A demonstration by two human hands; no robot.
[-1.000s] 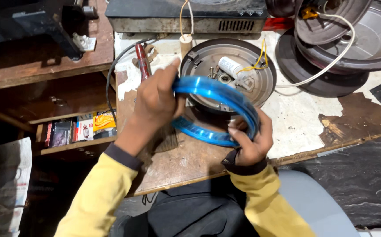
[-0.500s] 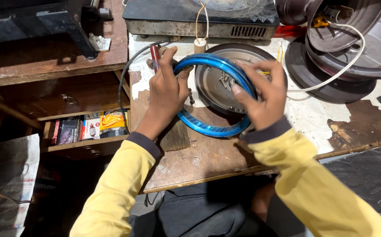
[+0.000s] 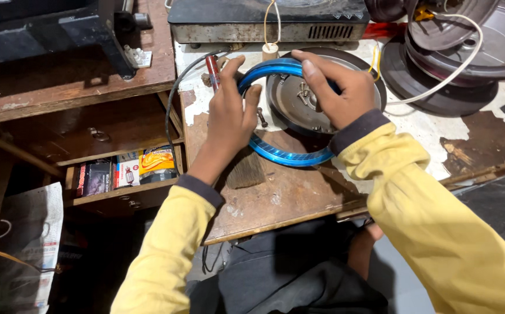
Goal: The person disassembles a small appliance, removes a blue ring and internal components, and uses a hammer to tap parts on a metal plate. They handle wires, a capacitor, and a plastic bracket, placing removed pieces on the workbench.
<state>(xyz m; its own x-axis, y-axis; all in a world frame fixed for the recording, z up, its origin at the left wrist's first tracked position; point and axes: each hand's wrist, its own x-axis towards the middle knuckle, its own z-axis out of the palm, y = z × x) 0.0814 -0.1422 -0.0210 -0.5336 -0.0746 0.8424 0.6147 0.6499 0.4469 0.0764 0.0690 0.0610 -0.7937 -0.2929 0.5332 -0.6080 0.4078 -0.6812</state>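
Observation:
A shiny blue metal ring [image 3: 290,156] lies around a round grey metal appliance base [image 3: 299,110] on a worn wooden workbench [image 3: 275,197]. My left hand [image 3: 229,119] grips the ring's left side, fingers curled over its rim. My right hand [image 3: 336,87] presses down on the ring's far right part, over the base. Both arms wear yellow sleeves with dark cuffs. The middle of the base shows screws and a small bracket; its right half is hidden under my right hand.
A red-handled screwdriver [image 3: 212,70] and a black cable [image 3: 174,99] lie left of the ring. A loose bolt [image 3: 261,118] sits by my left thumb. Dark round pans [image 3: 467,52] with a white cord stack at right. A flat cooktop [image 3: 270,17] stands behind. Small boxes [image 3: 124,171] fill a shelf at left.
The blue ring, held up tilted a second ago, has come down flat around the round base. My right hand shifted from the ring's near edge to its far side.

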